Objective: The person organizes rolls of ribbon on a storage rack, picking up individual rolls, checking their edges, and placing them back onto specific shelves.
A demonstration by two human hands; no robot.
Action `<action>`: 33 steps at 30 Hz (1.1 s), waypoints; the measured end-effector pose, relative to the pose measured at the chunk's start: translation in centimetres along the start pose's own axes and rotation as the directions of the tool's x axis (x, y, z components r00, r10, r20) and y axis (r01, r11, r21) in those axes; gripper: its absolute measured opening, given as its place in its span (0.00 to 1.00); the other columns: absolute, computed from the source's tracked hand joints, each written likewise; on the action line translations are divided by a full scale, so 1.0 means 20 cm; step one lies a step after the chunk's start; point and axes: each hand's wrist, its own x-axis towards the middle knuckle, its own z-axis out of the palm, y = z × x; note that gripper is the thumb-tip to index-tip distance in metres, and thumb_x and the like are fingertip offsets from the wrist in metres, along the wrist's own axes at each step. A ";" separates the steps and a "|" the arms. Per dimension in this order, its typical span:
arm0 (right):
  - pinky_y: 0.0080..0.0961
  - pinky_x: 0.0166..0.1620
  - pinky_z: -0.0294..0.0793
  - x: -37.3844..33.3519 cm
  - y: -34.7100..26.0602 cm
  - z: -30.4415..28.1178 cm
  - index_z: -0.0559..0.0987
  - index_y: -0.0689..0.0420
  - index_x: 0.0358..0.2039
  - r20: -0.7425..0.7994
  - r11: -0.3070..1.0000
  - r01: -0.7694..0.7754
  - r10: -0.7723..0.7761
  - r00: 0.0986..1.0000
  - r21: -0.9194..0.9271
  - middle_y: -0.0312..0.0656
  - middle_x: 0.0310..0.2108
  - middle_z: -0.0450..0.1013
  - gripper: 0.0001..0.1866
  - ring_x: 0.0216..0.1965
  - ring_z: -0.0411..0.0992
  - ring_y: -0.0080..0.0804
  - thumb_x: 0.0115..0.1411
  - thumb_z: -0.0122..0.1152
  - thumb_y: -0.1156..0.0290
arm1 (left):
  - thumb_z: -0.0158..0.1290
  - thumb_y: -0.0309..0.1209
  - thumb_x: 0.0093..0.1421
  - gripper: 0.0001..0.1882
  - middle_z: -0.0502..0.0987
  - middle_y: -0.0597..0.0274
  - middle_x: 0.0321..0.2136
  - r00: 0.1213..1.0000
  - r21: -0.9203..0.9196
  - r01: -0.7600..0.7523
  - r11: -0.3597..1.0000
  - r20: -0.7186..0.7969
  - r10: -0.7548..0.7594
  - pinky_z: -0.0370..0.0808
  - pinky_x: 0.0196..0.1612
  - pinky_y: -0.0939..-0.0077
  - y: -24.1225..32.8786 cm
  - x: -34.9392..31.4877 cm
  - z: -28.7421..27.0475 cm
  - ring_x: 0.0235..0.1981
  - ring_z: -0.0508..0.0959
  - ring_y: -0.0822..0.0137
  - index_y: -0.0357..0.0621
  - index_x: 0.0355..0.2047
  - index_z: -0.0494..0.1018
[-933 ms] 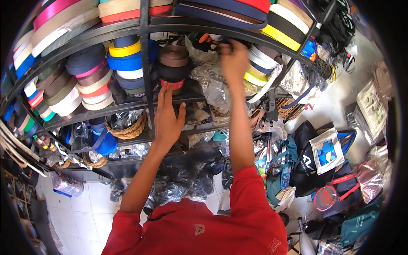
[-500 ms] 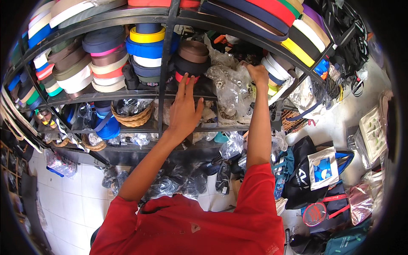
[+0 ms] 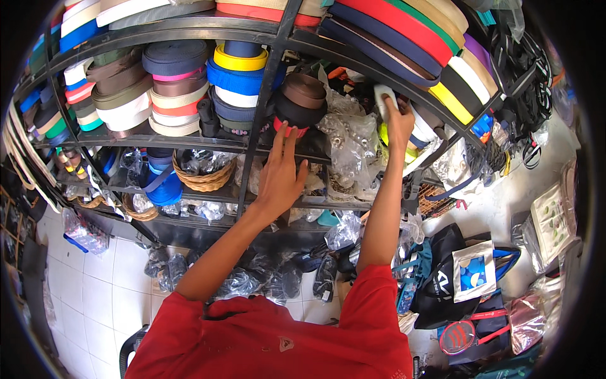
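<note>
Shifted the right hand a bit away from the clear plastic bag and now gripping some whitish thing, newly in view.

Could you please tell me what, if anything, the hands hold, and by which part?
The right hand holds a white object by its right side; the left hand touches a red roll.

Free: between forearms | Right grip: plastic bags left — webbing rolls right
</note>
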 end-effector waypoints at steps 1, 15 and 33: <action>0.31 0.51 0.73 -0.01 0.03 0.02 0.75 0.73 0.52 0.035 0.994 0.094 -0.095 0.995 0.048 0.60 0.43 0.78 0.42 0.46 0.77 0.42 0.46 0.74 0.51 | 0.54 0.27 0.61 0.37 0.48 0.45 0.70 1.000 -0.010 -0.007 1.000 -0.014 0.006 0.73 0.54 0.52 0.01 0.01 0.00 0.62 0.65 0.38 0.39 0.68 0.51; 0.34 0.53 0.73 -0.36 -0.49 0.43 0.80 0.70 0.45 0.382 0.921 0.360 -0.390 0.838 0.150 0.56 0.42 0.80 0.36 0.46 0.79 0.45 0.46 0.75 0.50 | 0.55 0.27 0.59 0.45 0.38 0.46 0.72 0.998 0.134 0.009 0.991 0.066 -0.018 0.78 0.49 0.52 0.03 0.09 0.00 0.62 0.64 0.36 0.48 0.72 0.44; 0.34 0.55 0.71 -0.37 -0.41 0.41 0.70 0.67 0.55 0.359 0.926 0.247 -0.342 0.868 0.287 0.52 0.50 0.74 0.46 0.51 0.74 0.43 0.43 0.80 0.53 | 0.56 0.27 0.59 0.45 0.38 0.42 0.72 0.995 0.098 0.029 0.995 0.096 -0.038 0.77 0.50 0.50 0.05 0.08 -0.01 0.61 0.65 0.34 0.42 0.71 0.44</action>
